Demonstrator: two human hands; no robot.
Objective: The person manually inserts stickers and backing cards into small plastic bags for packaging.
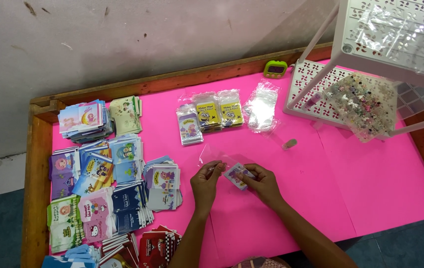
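Note:
My left hand [205, 182] pinches the edge of a clear plastic sleeve [213, 154] that lies over the pink table top [351, 183]. My right hand [263, 183] holds a small stack of printed envelopes [238, 174], blue and purple, at the mouth of that sleeve. Both hands meet near the middle of the table, close to its front edge.
Stacks of small printed envelopes [107, 178] cover the table's left side. Filled sleeve packs [211, 115] and empty clear sleeves [261, 106] lie behind my hands. A white plastic rack [321, 94] with a bag of beads [363, 104], a green timer [275, 69] and a small stub [289, 144] stand at right.

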